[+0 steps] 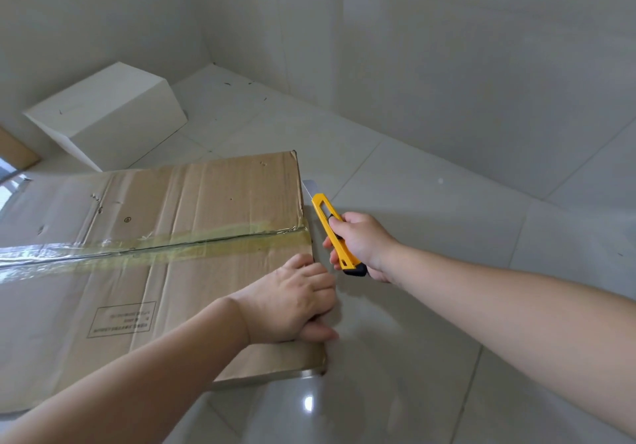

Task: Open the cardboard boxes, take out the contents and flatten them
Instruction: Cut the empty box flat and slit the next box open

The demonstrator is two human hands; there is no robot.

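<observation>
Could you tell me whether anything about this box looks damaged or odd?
The cardboard box has small punctures and creases on its top, and its yellowed tape is wrinkled along the seam. Nothing else stands out.

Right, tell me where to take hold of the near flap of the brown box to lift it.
Probably grip the near flap at its right edge, from the right, where the left hand curls over it; tape covers the seam.

The cardboard box [144, 254] runs off the left picture edge; its printed label [121, 318] is too small to read. Beyond the box, a brown panel [15, 149] is cropped at left. Left hand [292, 302] fingertips hidden over the box edge.
</observation>
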